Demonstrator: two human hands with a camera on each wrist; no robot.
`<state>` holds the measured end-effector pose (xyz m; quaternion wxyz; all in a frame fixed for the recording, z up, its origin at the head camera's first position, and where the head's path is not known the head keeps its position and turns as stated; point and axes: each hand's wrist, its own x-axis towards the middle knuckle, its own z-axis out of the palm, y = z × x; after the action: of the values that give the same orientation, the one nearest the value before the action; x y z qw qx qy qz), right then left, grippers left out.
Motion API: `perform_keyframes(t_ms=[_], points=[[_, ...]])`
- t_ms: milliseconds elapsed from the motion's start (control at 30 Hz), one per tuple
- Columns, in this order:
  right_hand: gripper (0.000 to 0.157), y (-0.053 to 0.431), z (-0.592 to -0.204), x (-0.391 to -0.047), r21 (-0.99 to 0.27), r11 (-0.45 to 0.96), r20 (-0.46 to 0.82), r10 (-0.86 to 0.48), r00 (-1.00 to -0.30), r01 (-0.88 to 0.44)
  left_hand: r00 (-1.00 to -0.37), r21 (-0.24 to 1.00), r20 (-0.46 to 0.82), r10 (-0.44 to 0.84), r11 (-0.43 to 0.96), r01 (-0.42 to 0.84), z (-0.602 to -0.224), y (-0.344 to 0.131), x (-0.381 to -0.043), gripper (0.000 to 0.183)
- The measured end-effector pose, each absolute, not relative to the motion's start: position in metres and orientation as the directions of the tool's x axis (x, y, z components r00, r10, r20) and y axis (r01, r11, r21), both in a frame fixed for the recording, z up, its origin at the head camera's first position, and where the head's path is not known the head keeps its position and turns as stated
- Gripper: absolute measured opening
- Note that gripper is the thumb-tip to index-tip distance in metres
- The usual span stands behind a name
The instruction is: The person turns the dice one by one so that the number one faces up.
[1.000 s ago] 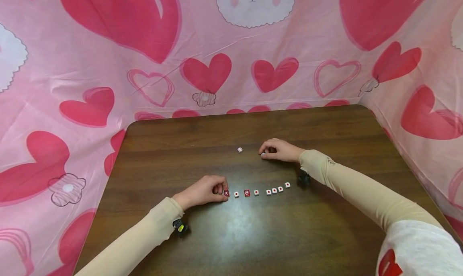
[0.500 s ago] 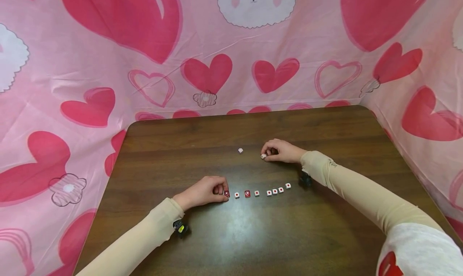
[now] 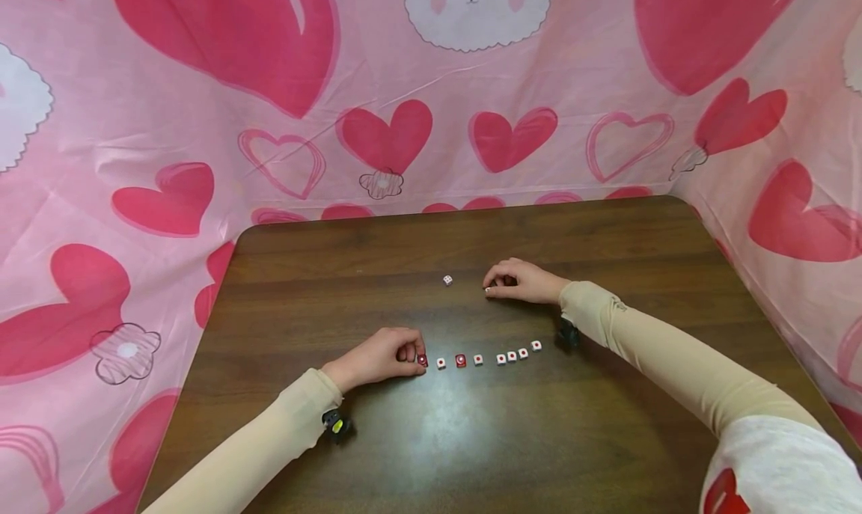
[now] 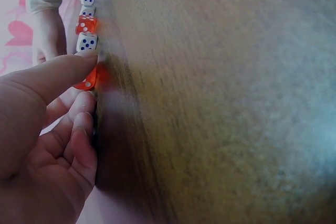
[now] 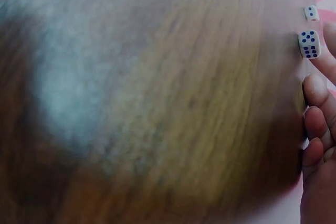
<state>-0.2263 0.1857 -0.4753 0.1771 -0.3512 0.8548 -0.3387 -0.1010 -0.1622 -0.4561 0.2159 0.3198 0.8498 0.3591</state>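
In the head view my left hand [image 3: 384,353] pinches a red die [image 3: 422,360] between thumb and fingers on the table, at the left end of a row. The left wrist view shows that red die [image 4: 87,83] partly hidden behind the thumb. To its right stand a white die [image 3: 441,363], another red die [image 3: 461,360] and several more white dice [image 3: 512,356], with single-dot faces up. Farther back, my right hand [image 3: 524,280] pinches a white die [image 5: 310,44], mostly covered by the fingers in the head view. Left of it lies a loose white die [image 3: 447,280].
The dice are on a dark brown wooden table [image 3: 417,439] with rounded far corners. A pink cloth with hearts [image 3: 384,136] hangs behind it and at both sides. Small black devices are worn at both wrists, one of them on the left wrist [image 3: 334,423].
The die at my right fingertips showed its dotted face half a second ago and is now mostly hidden; the right fingers shifted slightly. My left hand and the row have stayed put.
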Motion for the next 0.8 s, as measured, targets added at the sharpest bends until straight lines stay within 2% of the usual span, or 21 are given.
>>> perform_keyframes(t_ms=[267,567,800], points=[[0.019,0.1848,-0.4747,-0.2255,-0.703,0.51,-0.054,-0.734,-0.677,-0.496,-0.704,0.744,-0.141,0.696,0.543,0.388,-0.4575,-0.1621,-0.1014,0.015],[0.014,0.182,-0.4757,-0.225,-0.695,0.519,-0.057,-0.729,-0.682,-0.497,-0.708,0.737,-0.147,0.691,0.554,0.387,-0.4583,-0.1616,-0.1016,0.015],[0.026,0.1815,-0.4758,-0.2251,-0.689,0.533,-0.066,-0.721,-0.689,-0.491,-0.708,0.735,-0.145,0.691,0.554,0.39,-0.4582,-0.1619,-0.1019,0.015]])
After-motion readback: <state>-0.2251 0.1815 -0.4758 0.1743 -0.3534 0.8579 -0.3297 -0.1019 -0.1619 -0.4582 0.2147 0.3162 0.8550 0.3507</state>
